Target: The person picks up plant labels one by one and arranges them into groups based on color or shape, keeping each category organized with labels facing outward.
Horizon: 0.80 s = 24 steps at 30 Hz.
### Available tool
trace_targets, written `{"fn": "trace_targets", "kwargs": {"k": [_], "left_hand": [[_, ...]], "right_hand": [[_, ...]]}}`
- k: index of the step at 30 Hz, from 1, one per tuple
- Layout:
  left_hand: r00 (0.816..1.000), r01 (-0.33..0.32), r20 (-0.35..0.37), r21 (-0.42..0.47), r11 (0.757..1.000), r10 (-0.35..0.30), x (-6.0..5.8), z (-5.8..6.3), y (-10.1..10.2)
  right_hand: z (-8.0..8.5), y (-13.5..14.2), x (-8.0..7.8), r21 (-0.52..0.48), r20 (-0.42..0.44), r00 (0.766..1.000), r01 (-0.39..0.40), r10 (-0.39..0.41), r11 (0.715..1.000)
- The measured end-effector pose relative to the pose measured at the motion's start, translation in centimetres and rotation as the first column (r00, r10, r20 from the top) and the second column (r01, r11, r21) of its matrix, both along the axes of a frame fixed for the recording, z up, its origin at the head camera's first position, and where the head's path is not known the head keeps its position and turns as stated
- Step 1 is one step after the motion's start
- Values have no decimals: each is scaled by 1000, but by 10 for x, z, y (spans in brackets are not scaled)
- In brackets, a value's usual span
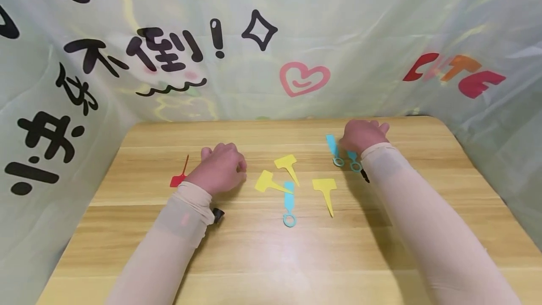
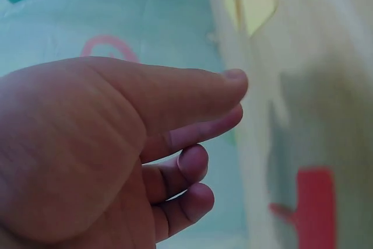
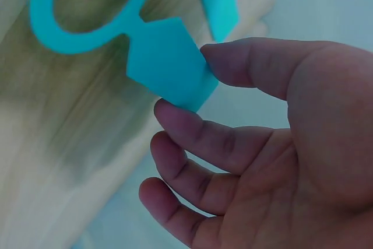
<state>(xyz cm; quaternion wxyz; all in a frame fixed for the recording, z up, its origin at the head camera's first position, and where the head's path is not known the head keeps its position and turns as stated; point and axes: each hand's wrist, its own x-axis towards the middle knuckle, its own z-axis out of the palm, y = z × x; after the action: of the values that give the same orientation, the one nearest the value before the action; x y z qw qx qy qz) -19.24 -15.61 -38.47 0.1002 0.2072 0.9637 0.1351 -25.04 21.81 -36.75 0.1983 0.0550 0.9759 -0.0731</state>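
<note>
With thumb and index finger at the edges of its flat end, my right hand [image 1: 362, 135] pinches a blue ring-ended plastic tag [image 3: 169, 56] at the back right. Just left of it lies a second blue ring tag [image 1: 332, 144]. My left hand [image 1: 218, 168] hovers over the left part of the table, fingers loosely bent, holding nothing. Beside that wrist lies a red tag [image 1: 178, 181] with a thin stem. Between the hands are three yellow T-shaped tags, one at the back [image 1: 285, 161], another [image 1: 264, 181] whose tip overlaps a third blue ring tag [image 1: 289, 201].
The remaining yellow T-shaped tag [image 1: 324, 184] lies right of the middle. All of them rest on a wooden table [image 1: 271, 258]. A pale cloth [image 1: 360, 27] printed with lettering and a pink heart hangs behind the table and along its sides.
</note>
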Motion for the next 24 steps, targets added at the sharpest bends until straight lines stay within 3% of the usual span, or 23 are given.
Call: {"fn": "trace_targets", "kwargs": {"k": [6, 12, 24], "left_hand": [[996, -79, 29, -14, 997, 79, -8, 13, -21], [986, -144, 77, -68, 987, 149, -11, 18, -36], [981, -143, 117, -107, 984, 155, -13, 8, -42]], "right_hand": [[-6, 6, -5, -5, 22, 1000, 19, -19, 1000], [-6, 6, -7, 2, 4, 1000, 19, -19, 1000], [-10, 0, -14, 24, -27, 1000, 7, -6, 1000]]}}
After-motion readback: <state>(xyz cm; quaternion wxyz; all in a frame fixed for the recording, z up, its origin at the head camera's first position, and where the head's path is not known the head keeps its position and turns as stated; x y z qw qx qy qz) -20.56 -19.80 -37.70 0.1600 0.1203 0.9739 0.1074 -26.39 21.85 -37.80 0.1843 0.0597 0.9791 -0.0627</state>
